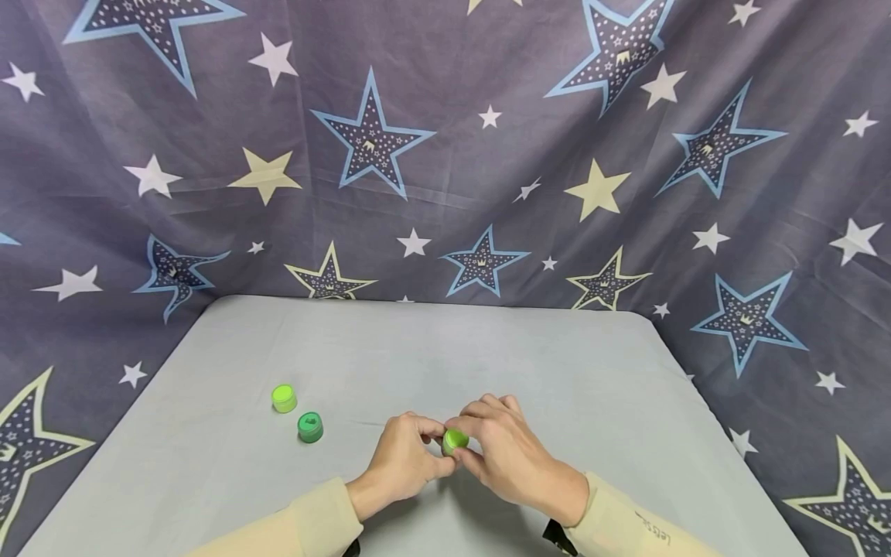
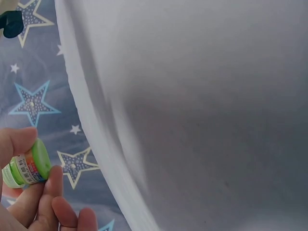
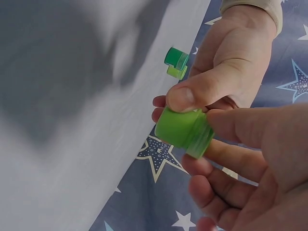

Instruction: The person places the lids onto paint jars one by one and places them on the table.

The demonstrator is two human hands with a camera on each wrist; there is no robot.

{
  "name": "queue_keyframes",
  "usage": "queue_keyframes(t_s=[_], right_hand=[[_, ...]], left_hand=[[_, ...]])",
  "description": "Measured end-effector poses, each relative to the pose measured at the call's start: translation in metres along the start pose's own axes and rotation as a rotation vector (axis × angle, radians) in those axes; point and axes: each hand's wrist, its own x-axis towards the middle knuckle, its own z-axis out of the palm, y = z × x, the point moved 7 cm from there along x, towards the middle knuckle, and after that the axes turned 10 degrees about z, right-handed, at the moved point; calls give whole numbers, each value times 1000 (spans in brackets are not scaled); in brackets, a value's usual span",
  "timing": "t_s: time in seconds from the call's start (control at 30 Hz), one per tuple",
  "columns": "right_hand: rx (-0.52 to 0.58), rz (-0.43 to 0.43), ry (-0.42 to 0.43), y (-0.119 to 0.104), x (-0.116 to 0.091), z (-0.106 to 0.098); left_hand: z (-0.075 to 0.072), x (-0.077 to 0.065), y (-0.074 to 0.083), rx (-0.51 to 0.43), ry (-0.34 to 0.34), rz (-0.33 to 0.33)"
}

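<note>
Both hands meet at a small light-green tub (image 1: 455,441) near the front middle of the table. My left hand (image 1: 407,456) pinches one end of it between thumb and fingers. At the other end, which looks more see-through in the right wrist view, the thumb and fingers of my right hand (image 1: 511,452) grip the rim. A printed label (image 2: 30,168) with a barcode runs round the tub's side in the left wrist view. Off to the left stand two similar tubs, one light green (image 1: 284,398) and one dark green (image 1: 310,427).
A pale grey cloth covers the table (image 1: 431,348). Behind it and at both sides hangs a dark star-patterned curtain (image 1: 445,186). The two standing tubs are close together, left of my left hand.
</note>
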Motion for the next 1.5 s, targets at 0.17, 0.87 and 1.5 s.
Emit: queue_keyframes(t_s=[0.17, 0.87, 1.5], right_hand=[[13, -11, -15, -1, -1, 1], [43, 22, 146, 3, 0, -3], [20, 88, 204, 10, 0, -2]], left_hand=[[0, 0, 0, -11, -17, -7], [0, 1, -1, -43, 11, -5], [-1, 1, 2, -54, 30, 7]])
